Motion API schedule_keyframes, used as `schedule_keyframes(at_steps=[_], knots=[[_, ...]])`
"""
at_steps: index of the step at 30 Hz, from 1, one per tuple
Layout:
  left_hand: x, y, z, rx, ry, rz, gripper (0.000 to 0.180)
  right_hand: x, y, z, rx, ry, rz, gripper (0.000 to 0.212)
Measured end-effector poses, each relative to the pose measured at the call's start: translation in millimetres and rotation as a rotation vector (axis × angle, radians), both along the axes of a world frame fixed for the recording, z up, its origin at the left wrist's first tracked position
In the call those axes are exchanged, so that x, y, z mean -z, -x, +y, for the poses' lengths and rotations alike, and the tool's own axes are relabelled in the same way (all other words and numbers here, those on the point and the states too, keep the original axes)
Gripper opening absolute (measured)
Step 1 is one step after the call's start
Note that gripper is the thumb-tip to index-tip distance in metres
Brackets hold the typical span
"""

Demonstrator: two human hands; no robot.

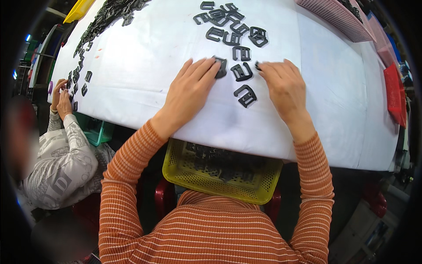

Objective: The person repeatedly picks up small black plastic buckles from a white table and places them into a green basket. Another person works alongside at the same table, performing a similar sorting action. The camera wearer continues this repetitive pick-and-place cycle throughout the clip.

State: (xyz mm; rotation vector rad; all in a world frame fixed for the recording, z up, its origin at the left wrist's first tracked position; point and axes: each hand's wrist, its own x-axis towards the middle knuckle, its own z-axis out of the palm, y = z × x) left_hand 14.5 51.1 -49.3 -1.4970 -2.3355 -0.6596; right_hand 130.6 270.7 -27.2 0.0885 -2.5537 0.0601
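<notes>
My left hand (pixel 188 90) has its fingers pressed together on a black plastic buckle (pixel 221 67), partly covered by the fingertips and blurred by motion. To its right, my right hand (pixel 285 88) is curled, its fingertips closed around a small dark thing (pixel 258 66) that is mostly hidden. Between the hands lie loose black buckles, flat on the white cloth: a near one (pixel 245 96), a middle one (pixel 241 71) and a farther one (pixel 241 53). Beyond them, several more buckles (pixel 231 38) lie scattered and overlapping.
A yellow basket (pixel 269 193) with dark pieces sits below the table edge (pixel 228 147), at my lap. At the far left, a co-worker's hands (pixel 64 99) handle pieces near a long black pile (pixel 103 22). Pink (pixel 338 20) and red baskets (pixel 394 94) stand right.
</notes>
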Motion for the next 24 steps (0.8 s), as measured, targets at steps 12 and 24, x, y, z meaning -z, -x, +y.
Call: schedule_keyframes(at_steps=[12, 24], knots=[[-23, -24, -32, 0.068, -0.084, -0.184, 0.037, -6, -14, -31, -0.133, 0.144, -0.198, 0.034], [-14, 9, 2, 0.105, -0.075, -0.158, 0.039, 16, -4, -32, -0.179, 0.305, -0.118, 0.034]])
